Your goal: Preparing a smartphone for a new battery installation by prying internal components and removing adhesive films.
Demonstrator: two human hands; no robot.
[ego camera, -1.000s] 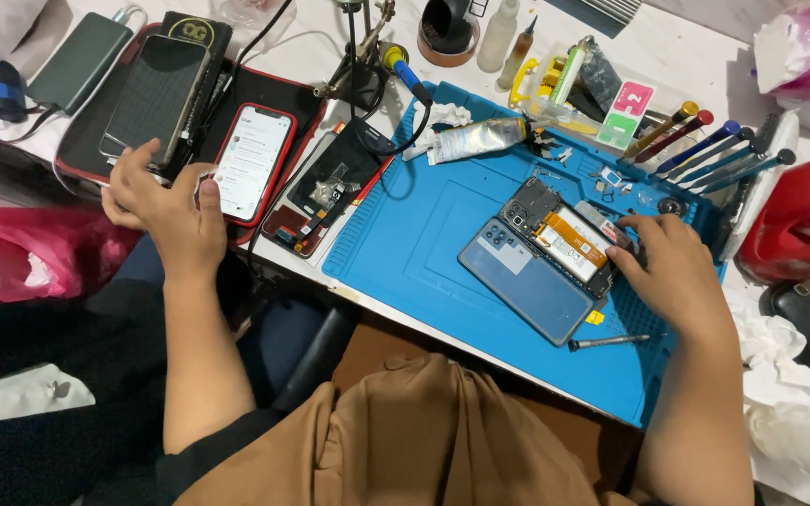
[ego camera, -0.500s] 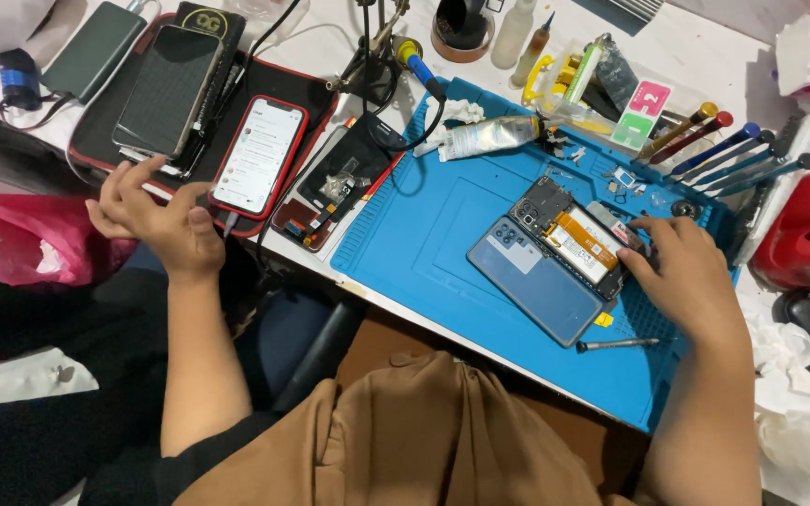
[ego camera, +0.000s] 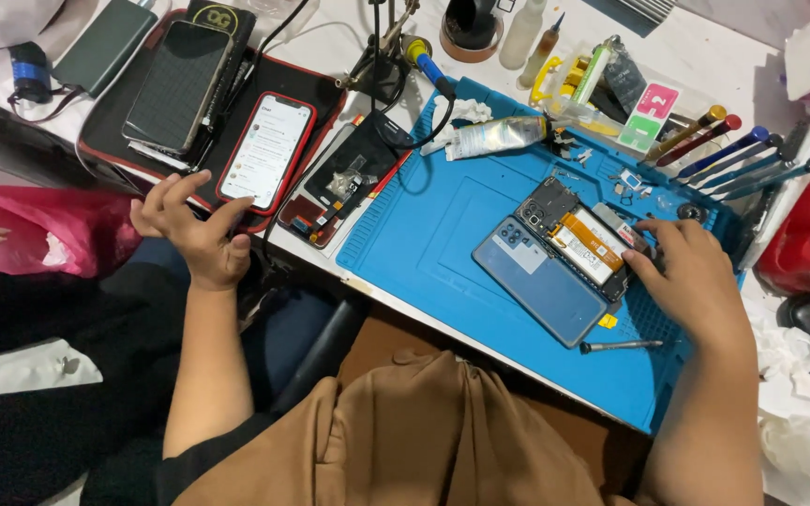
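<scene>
Opened phone [ego camera: 581, 245], back off w/ orange battery showing, lying on blue mat [ego camera: 442, 225] at table centre: right hand [ego camera: 696, 281] is pressing fingertips on its edge, left hand [ego camera: 201, 239] is hovering loose by lit red-cased phone [ego camera: 264, 150], gripping nothing; risk: divided attention is inviting a slip onto exposed board.

Work mat [ego camera: 442, 234] at centre of the bench, bearing an opened phone [ego camera: 578, 239] with a detached back cover [ego camera: 536, 281] lying against its near side; a screwdriver [ego camera: 622, 346] lies nearer the person, a tube [ego camera: 494, 138] at the mat's far edge, a row of screwdrivers [ego camera: 742, 159] at far right. Right hand [ego camera: 691, 281] rests on the opened phone's right end. Left of the mat — a tray [ego camera: 321, 94] holding a lit phone [ego camera: 266, 150], further phones [ego camera: 178, 84] to its left, a dismantled phone [ego camera: 344, 183] between tray and mat; left hand [ego camera: 194, 230] at the lit phone's near end.
</scene>
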